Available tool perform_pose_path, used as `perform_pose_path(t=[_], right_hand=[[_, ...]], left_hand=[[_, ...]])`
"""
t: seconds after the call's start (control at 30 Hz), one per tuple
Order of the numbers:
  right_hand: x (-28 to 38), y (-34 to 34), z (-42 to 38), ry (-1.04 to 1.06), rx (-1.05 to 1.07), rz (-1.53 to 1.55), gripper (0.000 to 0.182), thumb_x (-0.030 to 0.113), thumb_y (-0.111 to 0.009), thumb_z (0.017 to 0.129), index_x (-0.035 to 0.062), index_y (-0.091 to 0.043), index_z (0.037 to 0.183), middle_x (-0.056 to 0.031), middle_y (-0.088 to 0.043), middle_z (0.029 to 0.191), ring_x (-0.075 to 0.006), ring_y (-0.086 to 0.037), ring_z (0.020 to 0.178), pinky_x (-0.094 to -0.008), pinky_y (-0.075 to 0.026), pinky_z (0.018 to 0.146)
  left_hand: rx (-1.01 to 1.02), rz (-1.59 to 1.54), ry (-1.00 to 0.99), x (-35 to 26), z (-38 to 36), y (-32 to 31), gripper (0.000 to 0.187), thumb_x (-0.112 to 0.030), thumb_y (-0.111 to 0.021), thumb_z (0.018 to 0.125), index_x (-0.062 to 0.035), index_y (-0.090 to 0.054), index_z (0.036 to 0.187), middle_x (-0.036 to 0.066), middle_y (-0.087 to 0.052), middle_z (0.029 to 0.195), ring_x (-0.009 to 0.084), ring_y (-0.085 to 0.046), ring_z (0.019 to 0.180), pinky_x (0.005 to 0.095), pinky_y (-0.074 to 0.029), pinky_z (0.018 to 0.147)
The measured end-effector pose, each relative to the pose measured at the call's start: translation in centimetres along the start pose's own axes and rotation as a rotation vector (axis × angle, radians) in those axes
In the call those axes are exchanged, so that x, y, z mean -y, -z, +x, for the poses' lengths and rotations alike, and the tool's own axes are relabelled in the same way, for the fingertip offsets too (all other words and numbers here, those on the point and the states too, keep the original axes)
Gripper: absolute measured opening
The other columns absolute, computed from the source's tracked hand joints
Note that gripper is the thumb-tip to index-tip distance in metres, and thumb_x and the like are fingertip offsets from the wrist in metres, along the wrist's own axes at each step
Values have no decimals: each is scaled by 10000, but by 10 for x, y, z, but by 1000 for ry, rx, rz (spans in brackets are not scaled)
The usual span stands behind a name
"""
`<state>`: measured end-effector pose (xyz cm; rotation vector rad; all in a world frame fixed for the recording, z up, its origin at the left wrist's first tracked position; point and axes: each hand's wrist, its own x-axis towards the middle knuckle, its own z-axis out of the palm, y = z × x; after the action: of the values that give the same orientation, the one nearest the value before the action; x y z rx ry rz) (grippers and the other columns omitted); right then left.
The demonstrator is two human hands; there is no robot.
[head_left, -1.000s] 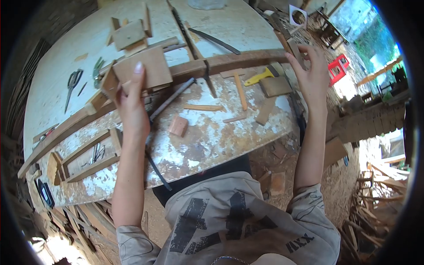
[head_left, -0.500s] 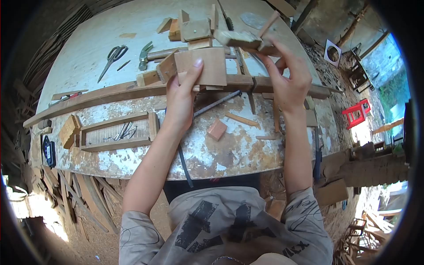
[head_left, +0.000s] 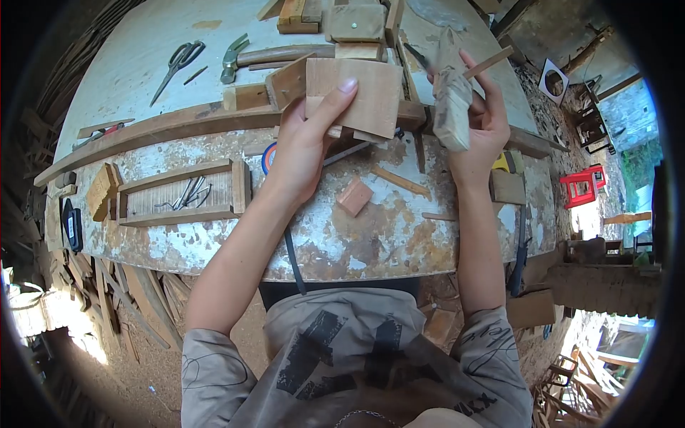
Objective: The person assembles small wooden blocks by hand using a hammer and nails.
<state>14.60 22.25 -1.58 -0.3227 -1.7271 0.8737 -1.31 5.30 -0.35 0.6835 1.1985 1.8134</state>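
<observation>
My left hand (head_left: 303, 143) grips a thin square wooden board (head_left: 364, 96), thumb flat on its face. More wood pieces show behind and below that board, partly hidden by it. Off to the right, my right hand (head_left: 486, 132) is closed around a worn wooden block (head_left: 452, 107) with a thin stick (head_left: 491, 62) jutting from its side. A dark pointed piece (head_left: 415, 55) shows just left of this block. On the bench below and between my hands lie a small reddish wood block (head_left: 354, 196) and a narrow wood strip (head_left: 401, 182).
A long wooden rail (head_left: 164, 130) crosses the bench. Beyond it lie scissors (head_left: 177, 65), a hammer (head_left: 235, 60) and stacked wood blocks (head_left: 357, 25). Nearer are a wooden tray (head_left: 178, 215) with nails and a yellow tape measure (head_left: 505, 162). A red stool (head_left: 584, 187) stands at right.
My right hand has turned the worn block from lying crosswise to pointing toward me. My left hand, still on the board, sits slightly further right in view. The camera view has shifted a little.
</observation>
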Motion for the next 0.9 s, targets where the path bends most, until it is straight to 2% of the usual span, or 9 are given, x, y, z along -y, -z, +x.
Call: perform_pose_path(t=[0.07,0.17,0.23,0.37,0.47,0.7,0.8,0.83,0.9], right_hand=[[4,-3,-1,-25,40,49,586,-11,-688,994,-6,-476,1540,-239,-695,1364,-247,-740,1159,-350,-574,1020],[1,-8,-1,28,44,162,558,125,-605,1064,-7,-417,1573,-292,-647,1406,-301,-698,1253,-397,-556,1071],[4,-5,0,-72,100,392,562,246,-542,1097,-1,-400,1582,-302,-616,1439,-319,-664,1298,-427,-534,1110],[12,-6,3,-299,107,677,620,444,-458,1127,25,-403,1580,-305,-592,1460,-332,-622,1340,-456,-495,1160],[16,-13,1,-416,17,788,463,318,-524,1130,25,-509,1488,-180,-687,1310,-247,-662,1234,-411,-521,1110],[15,-7,-1,-512,205,830,414,223,-643,1062,70,-462,1402,-263,-680,1310,-242,-719,1110,-354,-633,891],[13,-6,1,-553,229,842,452,216,-659,1037,71,-440,1404,-283,-697,1254,-243,-742,1031,-357,-638,872],[16,-8,0,-559,225,776,502,265,-612,1053,47,-430,1467,-278,-714,1195,-246,-750,988,-345,-638,865],[8,-2,6,-554,363,962,560,310,-564,1064,29,-403,1521,-274,-716,1173,-246,-751,989,-334,-641,849]], left_hand=[[12,13,13,1,0,0,659,-517,-762,960,-86,-591,1428,32,-626,1379,150,-538,1305,424,-363,1150],[21,21,10,1,0,1,660,-526,-760,958,-83,-598,1419,37,-626,1384,154,-534,1313,429,-360,1159],[7,22,-4,1,0,1,655,-529,-759,958,-87,-603,1415,37,-627,1384,154,-533,1317,438,-366,1156],[-54,11,-91,-1,-1,-4,657,-485,-762,980,22,-612,1371,121,-685,1272,170,-658,1179,331,-501,1065],[-73,59,-154,8,6,2,689,-494,-787,956,32,-611,1365,130,-686,1265,180,-663,1168,322,-504,1056],[-125,193,-299,10,8,6,718,-494,-815,932,53,-607,1348,157,-690,1245,196,-688,1129,323,-539,1007],[-149,248,-369,5,5,3,682,-467,-824,936,54,-622,1327,161,-699,1227,197,-702,1100,323,-561,970],[-153,270,-393,4,3,2,667,-455,-828,937,54,-629,1318,162,-702,1221,197,-706,1090,322,-568,957],[-160,287,-409,1,1,-1,669,-486,-824,927,39,-646,1301,128,-709,1184,168,-694,1054,293,-545,938]])
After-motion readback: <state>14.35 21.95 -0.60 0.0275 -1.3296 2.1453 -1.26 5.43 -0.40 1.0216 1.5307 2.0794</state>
